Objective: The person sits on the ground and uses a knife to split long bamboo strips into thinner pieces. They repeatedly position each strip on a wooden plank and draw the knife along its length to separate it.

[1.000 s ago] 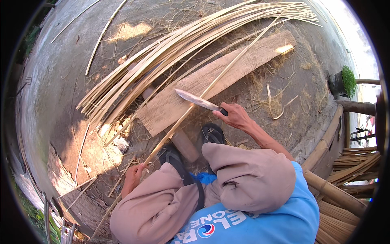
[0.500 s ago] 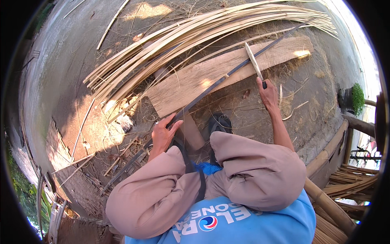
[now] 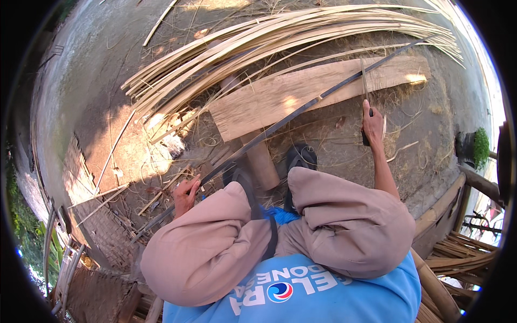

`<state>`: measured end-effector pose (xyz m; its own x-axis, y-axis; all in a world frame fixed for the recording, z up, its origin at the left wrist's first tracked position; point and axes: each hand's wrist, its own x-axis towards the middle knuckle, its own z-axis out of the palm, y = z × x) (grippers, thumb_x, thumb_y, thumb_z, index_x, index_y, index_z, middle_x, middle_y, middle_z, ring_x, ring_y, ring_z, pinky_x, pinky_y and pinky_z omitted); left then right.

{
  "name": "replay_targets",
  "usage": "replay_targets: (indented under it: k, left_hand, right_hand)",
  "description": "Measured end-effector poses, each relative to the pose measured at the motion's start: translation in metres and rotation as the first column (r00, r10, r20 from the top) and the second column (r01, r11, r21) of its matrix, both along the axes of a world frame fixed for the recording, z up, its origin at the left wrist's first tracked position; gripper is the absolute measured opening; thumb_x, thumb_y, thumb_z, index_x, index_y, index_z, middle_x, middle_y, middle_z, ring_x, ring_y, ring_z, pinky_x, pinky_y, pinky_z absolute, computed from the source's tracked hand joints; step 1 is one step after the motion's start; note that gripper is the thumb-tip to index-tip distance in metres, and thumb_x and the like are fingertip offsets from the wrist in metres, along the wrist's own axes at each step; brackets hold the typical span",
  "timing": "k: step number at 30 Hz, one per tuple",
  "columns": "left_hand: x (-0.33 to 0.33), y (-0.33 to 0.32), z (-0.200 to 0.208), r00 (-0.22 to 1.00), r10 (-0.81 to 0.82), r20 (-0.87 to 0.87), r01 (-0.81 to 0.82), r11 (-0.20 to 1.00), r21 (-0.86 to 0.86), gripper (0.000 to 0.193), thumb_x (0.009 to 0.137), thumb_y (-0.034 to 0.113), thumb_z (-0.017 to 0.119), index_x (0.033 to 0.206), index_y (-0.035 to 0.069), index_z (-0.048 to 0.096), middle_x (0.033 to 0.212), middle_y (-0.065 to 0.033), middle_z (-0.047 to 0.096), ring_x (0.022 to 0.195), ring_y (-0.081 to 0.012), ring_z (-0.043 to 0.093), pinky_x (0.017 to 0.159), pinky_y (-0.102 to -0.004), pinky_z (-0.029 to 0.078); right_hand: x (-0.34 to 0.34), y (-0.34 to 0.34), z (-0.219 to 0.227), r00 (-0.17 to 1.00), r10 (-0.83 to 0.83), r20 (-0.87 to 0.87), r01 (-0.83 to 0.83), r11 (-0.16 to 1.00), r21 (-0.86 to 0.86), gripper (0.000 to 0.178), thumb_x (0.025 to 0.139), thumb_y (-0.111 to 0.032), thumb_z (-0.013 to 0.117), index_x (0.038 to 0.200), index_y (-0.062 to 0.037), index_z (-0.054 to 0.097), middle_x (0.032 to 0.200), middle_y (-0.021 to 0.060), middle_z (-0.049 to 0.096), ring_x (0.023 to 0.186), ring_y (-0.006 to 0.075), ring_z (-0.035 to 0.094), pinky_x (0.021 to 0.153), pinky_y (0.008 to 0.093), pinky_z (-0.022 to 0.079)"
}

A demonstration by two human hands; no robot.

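Note:
My right hand (image 3: pixel 372 123) grips the dark handle of a long knife (image 3: pixel 364 86), blade pointing up and edge-on to the camera, resting against a long dark bamboo strip (image 3: pixel 291 116). The strip runs diagonally from upper right across a wooden plank (image 3: pixel 301 91) down to the lower left. My left hand (image 3: pixel 186 195) holds the strip's lower part beside my left knee. I am crouched, both knees in beige trousers, feet in black sandals (image 3: pixel 300 157).
A big fan of pale split bamboo strips (image 3: pixel 258 43) lies behind the plank on the concrete ground. A short wooden block (image 3: pixel 262 161) sits under the plank. Shavings litter the ground. Woven matting (image 3: pixel 102 237) lies at left, bamboo poles (image 3: pixel 447 258) at right.
My right hand with the knife moved down toward me along the strip, the blade turning edge-on. My left hand slid lower down the strip, toward my knee.

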<state>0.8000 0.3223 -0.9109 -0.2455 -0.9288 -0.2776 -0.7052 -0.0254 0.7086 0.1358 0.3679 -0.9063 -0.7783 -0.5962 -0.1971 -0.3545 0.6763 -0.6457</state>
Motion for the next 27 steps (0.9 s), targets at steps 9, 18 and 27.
replay_targets:
  k: [9, 18, 27]
  left_hand:
    - [-0.093, -0.027, 0.031, 0.982, -0.187, -0.028, 0.185, 0.98, -0.079, 0.035, 0.089, 0.019, 0.08, 0.124, 0.011, 0.075, 0.07, -0.0098, 0.058, 0.065, -0.0174, 0.051, 0.063, -0.0311, 0.041]
    - [-0.191, -0.05, 0.017, 0.948, -0.298, 0.11, 0.315, 0.928, -0.201, 0.032, 0.097, 0.035, 0.068, 0.123, 0.017, 0.075, 0.077, -0.0138, 0.061, 0.072, -0.0334, 0.062, 0.066, -0.0439, 0.049]
    - [-0.197, -0.055, 0.036, 0.945, -0.282, 0.167, 0.312, 0.93, -0.193, 0.033, 0.1, 0.037, 0.064, 0.127, 0.021, 0.072, 0.082, -0.0112, 0.059, 0.076, -0.0317, 0.063, 0.068, -0.0438, 0.049]
  right_hand:
    - [0.121, 0.006, 0.005, 0.965, 0.209, 0.158, -0.203, 0.978, -0.054, 0.054, 0.102, -0.051, 0.059, 0.091, 0.0024, 0.064, 0.062, 0.0149, 0.053, 0.056, 0.0227, 0.052, 0.057, 0.0411, 0.043]
    - [0.216, 0.03, 0.037, 0.708, 0.696, 0.12, -0.696, 0.716, -0.051, 0.05, 0.096, -0.051, 0.067, 0.096, -0.0019, 0.061, 0.076, 0.0249, 0.065, 0.071, 0.046, 0.065, 0.06, 0.0511, 0.047]
    - [0.022, 0.005, 0.02, 0.99, 0.012, 0.139, -0.012, 1.0, 0.002, 0.06, 0.1, -0.054, 0.061, 0.079, 0.0026, 0.059, 0.056, 0.0145, 0.052, 0.055, 0.0235, 0.06, 0.055, 0.0434, 0.045]
